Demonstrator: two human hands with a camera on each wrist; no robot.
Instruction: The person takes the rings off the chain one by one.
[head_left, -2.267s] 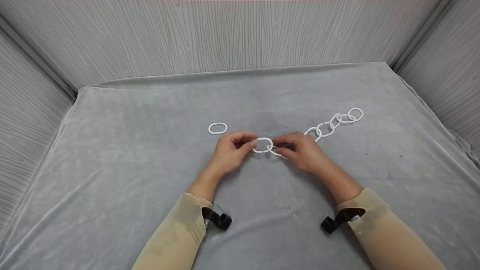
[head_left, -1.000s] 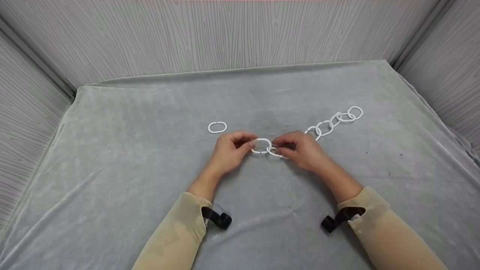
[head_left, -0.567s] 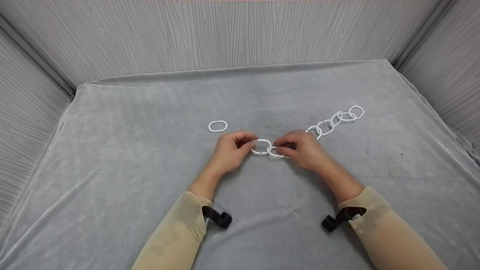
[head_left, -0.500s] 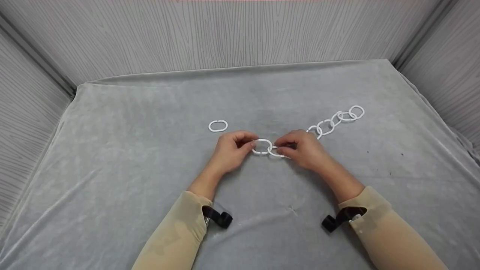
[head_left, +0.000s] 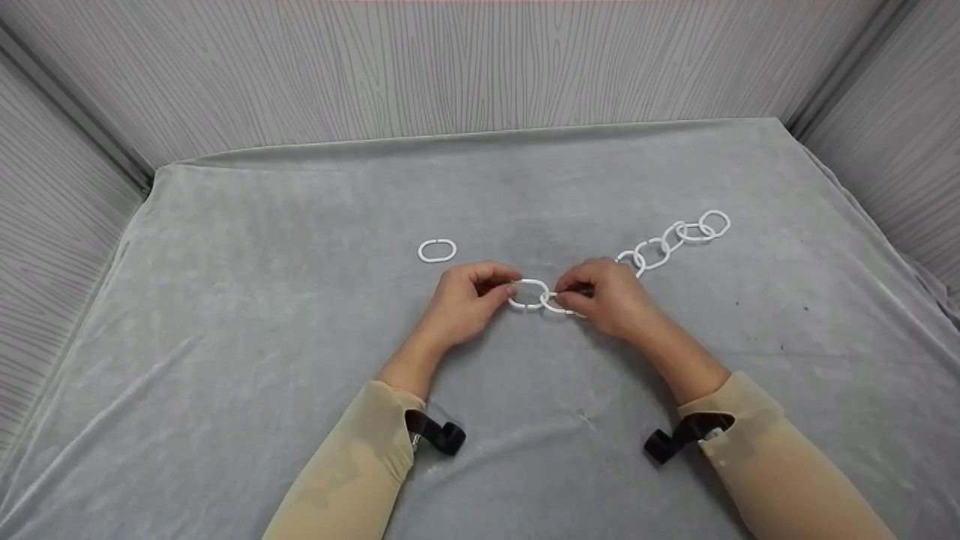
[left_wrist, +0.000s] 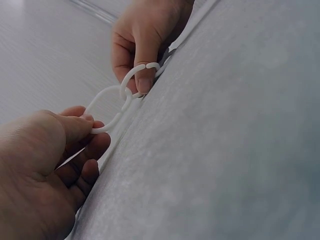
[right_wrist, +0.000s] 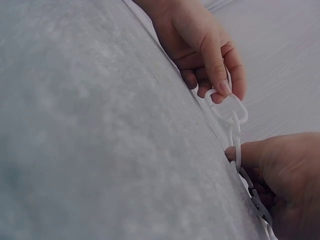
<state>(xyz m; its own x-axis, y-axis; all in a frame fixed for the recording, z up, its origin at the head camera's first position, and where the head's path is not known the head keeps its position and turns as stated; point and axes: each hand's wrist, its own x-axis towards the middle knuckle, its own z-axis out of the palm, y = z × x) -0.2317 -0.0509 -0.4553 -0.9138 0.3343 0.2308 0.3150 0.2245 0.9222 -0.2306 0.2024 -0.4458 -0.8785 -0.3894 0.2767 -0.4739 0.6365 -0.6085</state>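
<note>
My left hand pinches the left end of a white oval chain link between thumb and fingertips. That link is hooked through another white link, which my right hand pinches from the right. Beyond the right hand the linked white chain runs up and to the right over the cloth, several links long. Part of it is hidden under the right hand. In the left wrist view a small gap shows in the ring at the right hand. The two held links also show joined in the right wrist view.
A single loose white link lies beyond the left hand. Grey cloth covers the table, with a few dark specks at the right. Pale wood-grain panels stand behind and at both sides. A black wrist-camera mount sits on each sleeve.
Both hands and the held links have shifted very slightly to the right in the view. The grips stay the same, and the two links remain joined throughout.
</note>
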